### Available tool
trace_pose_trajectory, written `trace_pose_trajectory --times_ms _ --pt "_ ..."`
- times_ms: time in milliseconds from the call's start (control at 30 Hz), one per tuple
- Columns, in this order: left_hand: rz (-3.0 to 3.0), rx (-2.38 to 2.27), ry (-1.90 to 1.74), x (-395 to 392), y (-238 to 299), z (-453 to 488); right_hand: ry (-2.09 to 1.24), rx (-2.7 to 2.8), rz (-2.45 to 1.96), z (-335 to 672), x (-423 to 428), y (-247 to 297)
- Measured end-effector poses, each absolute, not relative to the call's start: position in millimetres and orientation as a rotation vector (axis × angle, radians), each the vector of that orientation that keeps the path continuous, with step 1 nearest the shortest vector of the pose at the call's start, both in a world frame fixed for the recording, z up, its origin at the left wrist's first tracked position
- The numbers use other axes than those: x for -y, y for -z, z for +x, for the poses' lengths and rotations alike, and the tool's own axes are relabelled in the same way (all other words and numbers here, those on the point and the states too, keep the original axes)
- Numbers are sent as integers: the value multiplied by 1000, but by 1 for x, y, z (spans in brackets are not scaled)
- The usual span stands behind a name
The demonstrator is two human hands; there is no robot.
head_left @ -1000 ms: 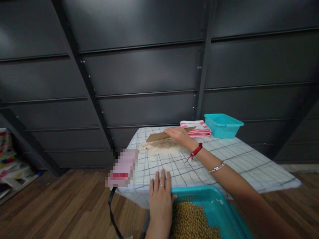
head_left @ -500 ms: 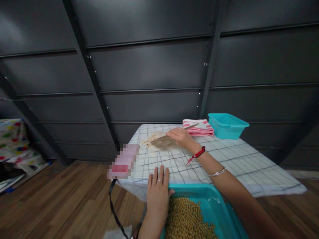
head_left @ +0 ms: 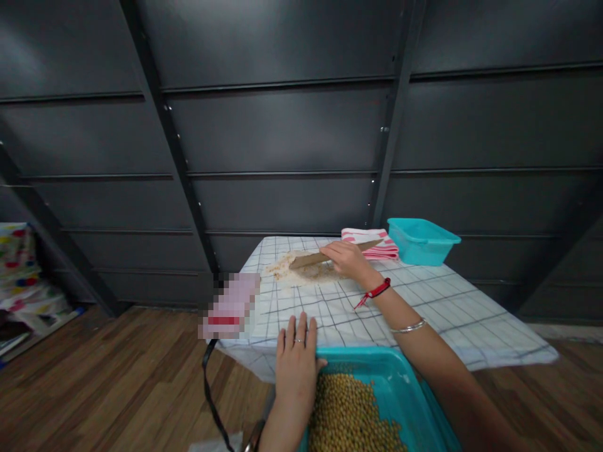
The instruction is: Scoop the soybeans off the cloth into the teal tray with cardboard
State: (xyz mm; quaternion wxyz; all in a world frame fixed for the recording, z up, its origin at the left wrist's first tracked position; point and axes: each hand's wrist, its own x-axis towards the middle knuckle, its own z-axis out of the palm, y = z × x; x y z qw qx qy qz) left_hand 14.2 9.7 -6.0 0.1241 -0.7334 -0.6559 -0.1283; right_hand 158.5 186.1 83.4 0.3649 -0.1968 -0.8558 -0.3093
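Note:
My right hand (head_left: pixel 348 259) is closed around the edge of a flat, stiff brown strip that looks like cardboard (head_left: pixel 308 258). Its long lower edge is at a scatter of pale tan crumbs (head_left: pixel 281 270) on the checked tablecloth (head_left: pixel 325 307). My left hand (head_left: pixel 298 364) lies flat with fingers stretched over the front edge of the cloth, its thumb on the rim of a turquoise basin (head_left: pixel 372 353). Inside that basin is a heap of small yellow-brown beans (head_left: pixel 346 408); the near part is cut off by the frame.
At the back right stand a second turquoise basin (head_left: pixel 421 248) and a folded pink-and-white towel (head_left: pixel 372 242). A blurred-out pink item (head_left: pixel 230 304) with a black strap (head_left: pixel 210 383) lies at the table's left corner. A dark panelled wall (head_left: pixel 282 132) rises behind.
The brown strip has turned so that its broad face shows more, and it has shifted slightly. My left hand stays by the basin rim. The whole view has moved a little.

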Motion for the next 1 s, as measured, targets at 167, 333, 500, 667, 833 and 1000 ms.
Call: trace_pose_trajectory --times_ms 167,333,500,667,833,1000 --pt "-2132 1905 387 -10 9 14 804 2140 -533 164 -188 -85" --pt "-2118 1866 406 -10 10 14 796 2177 -514 154 -189 -78" --pt "-2117 1859 425 -10 12 13 798 2227 -498 153 -183 -79" --pt "-2115 1855 450 -10 15 13 800 2188 -542 159 -184 -83" --pt "-2111 1836 467 -10 18 13 798 2218 -534 155 -186 -80" --pt "-2116 1824 485 -9 17 11 805 2245 -539 165 -179 -90"
